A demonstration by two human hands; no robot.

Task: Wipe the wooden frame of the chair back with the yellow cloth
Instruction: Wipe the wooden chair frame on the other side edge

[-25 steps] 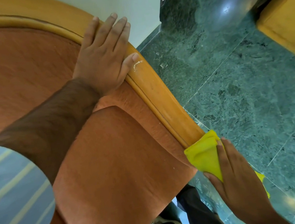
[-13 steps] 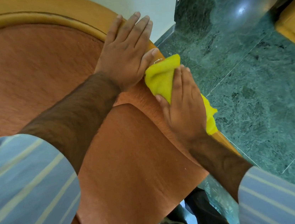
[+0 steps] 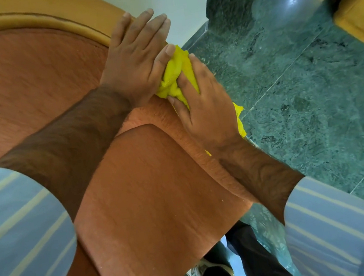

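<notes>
The chair's curved wooden frame [image 3: 51, 16] arcs across the top of the head view around orange upholstery [image 3: 31, 76]. My left hand [image 3: 137, 58] lies flat on the frame's right bend, fingers together, holding nothing. Right beside it, my right hand [image 3: 204, 107] presses the bunched yellow cloth [image 3: 175, 74] onto the frame, thumb and fingers closed over it. The cloth touches my left thumb. A corner of cloth sticks out under my right palm toward the floor. The frame below my right hand is hidden by my arm.
Green marble floor [image 3: 309, 99] spreads to the right. A white wall [image 3: 171, 6] stands behind the chair. Another piece of wooden furniture [image 3: 361, 17] sits at the upper right. My shoe [image 3: 204, 270] and dark trouser leg show below the orange seat cushion [image 3: 151, 210].
My right hand slid the yellow cloth up the frame from its lower right part until it met my left hand. My left hand stayed on the frame's bend.
</notes>
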